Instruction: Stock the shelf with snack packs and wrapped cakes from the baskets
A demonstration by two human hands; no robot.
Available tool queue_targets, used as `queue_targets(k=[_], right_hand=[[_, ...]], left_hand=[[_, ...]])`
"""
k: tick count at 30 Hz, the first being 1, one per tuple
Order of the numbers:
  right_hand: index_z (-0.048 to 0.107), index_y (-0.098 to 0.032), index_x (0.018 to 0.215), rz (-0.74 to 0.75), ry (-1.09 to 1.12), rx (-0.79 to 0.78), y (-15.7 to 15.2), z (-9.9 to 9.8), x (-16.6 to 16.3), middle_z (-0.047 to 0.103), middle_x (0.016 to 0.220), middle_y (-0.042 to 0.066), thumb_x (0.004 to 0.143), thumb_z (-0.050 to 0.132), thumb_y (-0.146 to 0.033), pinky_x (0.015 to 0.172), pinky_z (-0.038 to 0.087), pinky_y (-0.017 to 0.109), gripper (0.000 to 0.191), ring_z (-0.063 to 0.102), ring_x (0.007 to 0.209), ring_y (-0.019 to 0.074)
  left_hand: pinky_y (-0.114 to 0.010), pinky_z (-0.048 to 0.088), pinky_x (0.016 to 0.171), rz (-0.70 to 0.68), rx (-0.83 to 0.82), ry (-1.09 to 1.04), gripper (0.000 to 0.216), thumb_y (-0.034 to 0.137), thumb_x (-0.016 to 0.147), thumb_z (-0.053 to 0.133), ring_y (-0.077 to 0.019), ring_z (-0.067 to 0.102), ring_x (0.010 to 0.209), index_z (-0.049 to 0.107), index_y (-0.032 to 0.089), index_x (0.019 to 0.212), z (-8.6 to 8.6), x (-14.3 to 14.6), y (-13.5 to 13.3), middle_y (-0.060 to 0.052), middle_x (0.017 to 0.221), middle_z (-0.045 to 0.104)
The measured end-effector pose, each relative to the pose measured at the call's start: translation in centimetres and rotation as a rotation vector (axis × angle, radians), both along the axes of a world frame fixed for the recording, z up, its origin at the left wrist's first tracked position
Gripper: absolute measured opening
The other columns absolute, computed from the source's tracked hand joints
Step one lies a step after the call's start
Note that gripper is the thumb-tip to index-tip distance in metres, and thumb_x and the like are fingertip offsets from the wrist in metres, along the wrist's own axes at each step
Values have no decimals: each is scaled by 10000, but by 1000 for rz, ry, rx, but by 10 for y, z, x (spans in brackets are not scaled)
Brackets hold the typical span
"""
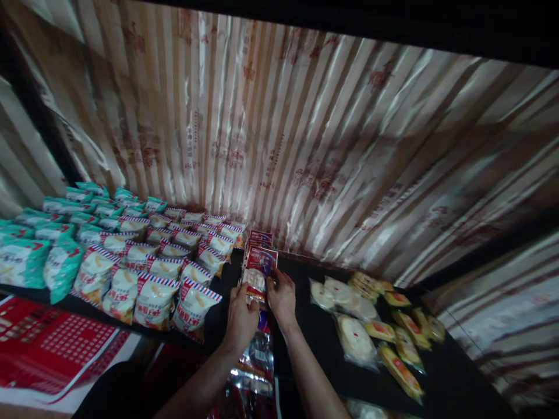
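Both hands meet at the middle of a dark shelf (323, 355). My left hand (241, 319) and my right hand (282, 298) are closed on the edges of a red and white snack packet (259, 269). The packet stands at the front of a short row of like red packets (260, 237) that runs back toward the wall. Below my hands hang shiny silver and red packets (257, 364), partly hidden by my forearms.
White, red-striped bags (154, 273) fill the shelf to the left, with teal bags (39, 244) beyond them. Clear packs of round cakes (353, 334) and yellow packs (402, 364) lie on the right. A striped wall (305, 145) backs the shelf. A red printed box (48, 343) sits lower left.
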State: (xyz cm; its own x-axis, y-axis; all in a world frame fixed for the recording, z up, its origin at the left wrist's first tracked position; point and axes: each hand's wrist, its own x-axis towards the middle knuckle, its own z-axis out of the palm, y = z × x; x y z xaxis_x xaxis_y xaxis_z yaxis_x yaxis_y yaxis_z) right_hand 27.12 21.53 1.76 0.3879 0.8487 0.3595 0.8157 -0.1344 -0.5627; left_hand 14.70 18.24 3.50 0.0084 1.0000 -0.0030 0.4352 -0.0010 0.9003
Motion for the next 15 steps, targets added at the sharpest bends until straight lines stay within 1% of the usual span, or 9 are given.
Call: queue_targets(k=[3,6,11,13,15], right_hand=[[607,-70,1135,-3,-102,-25,2,1,-3,606,1176,158,808,417,-273,1020,298,430,429,414,1219,287],[604,-108,1154,2,-167,-48,5,9,-9,533,1284,137,828,420,-297,1013,297,441,420,306,1296,298],[633,-174,1108,158,-211,-103,19,28,-23,559,1264,87,862,412,-335,1013,298,398,368,312,1302,247],[623,-189,1123,188,-222,-132,26,35,-27,547,1282,83,871,407,-352,1010,297,392,370,296,1313,239],[585,-195,1181,188,-228,-181,32,38,-30,502,1333,80,870,411,-383,1011,291,398,403,250,1336,254]], left_hand=[[-300,392,981,24,35,-27,448,83,744,423,-217,496,1129,527,33,1177,-7,2,0,-178,1205,495],[-314,415,966,40,36,-42,465,82,727,430,-218,506,1119,526,54,1182,-10,3,0,-171,1220,491],[-322,413,974,51,36,-18,465,79,714,432,-219,521,1106,545,59,1165,-13,1,3,-164,1199,508],[-323,414,975,49,52,-15,463,80,715,433,-214,526,1098,549,70,1162,-15,1,4,-155,1187,513],[-320,409,982,42,70,-7,465,79,717,434,-212,531,1089,545,65,1168,-17,1,4,-153,1175,515]])
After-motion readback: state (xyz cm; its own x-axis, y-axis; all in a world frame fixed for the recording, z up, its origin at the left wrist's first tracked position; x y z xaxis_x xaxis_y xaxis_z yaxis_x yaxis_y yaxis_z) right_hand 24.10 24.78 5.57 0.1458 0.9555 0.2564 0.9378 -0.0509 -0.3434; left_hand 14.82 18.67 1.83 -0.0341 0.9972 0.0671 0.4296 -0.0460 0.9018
